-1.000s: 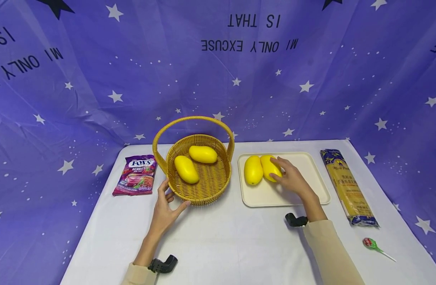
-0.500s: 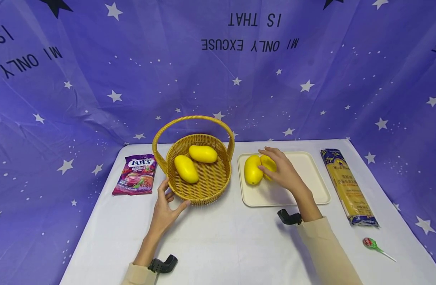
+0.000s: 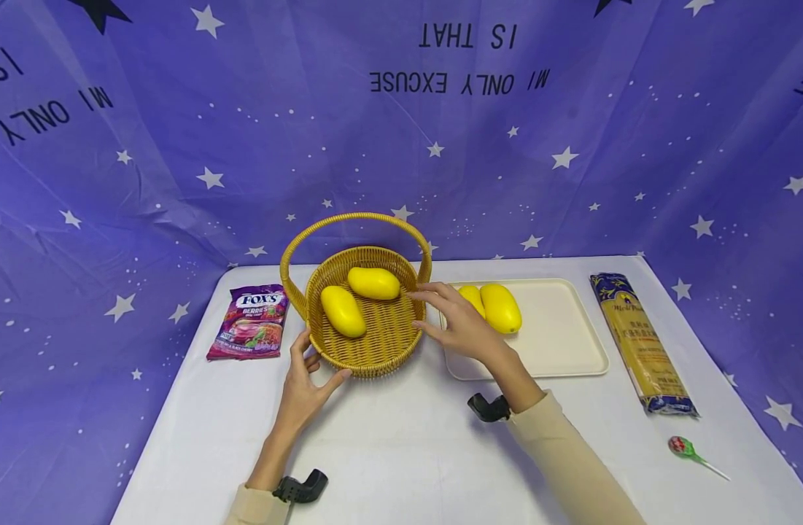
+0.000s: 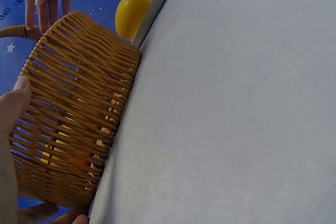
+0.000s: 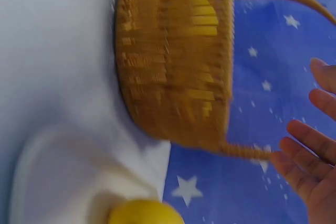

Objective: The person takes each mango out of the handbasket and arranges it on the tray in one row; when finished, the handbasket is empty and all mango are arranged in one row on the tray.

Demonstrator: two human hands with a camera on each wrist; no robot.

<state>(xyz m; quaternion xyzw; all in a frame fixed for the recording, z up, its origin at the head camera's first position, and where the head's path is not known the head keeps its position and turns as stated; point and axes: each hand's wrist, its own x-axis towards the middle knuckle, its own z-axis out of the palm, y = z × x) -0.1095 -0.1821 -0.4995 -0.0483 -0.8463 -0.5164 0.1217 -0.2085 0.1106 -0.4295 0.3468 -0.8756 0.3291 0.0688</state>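
A round wicker basket [image 3: 368, 350] with an arched handle holds a yellow mango [image 3: 343, 312] on its left side and a second mango [image 3: 373, 284] at its back. My left hand [image 3: 301, 390] grips the basket's front left, thumb at the rim [image 4: 14, 103] and fingers around the side. Between basket and tray hovers my right hand [image 3: 463, 328], fingers spread and holding nothing, fingertips by the basket's right rim. Behind it, the cream tray [image 3: 559, 343] bears one mango in plain view [image 3: 501, 308] and another partly hidden mango [image 3: 471, 298].
To the left of the basket lies a purple candy bag [image 3: 250, 323]. A long pack of noodles [image 3: 644, 343] lies right of the tray, with a lollipop [image 3: 682, 448] nearer the front. A purple star-print cloth [image 3: 480, 197] hangs behind the white table [image 3: 401, 452].
My right hand has left the mangoes on the tray and moved left to the basket's right rim, carrying nothing. The mangoes and my left hand stay where they were.
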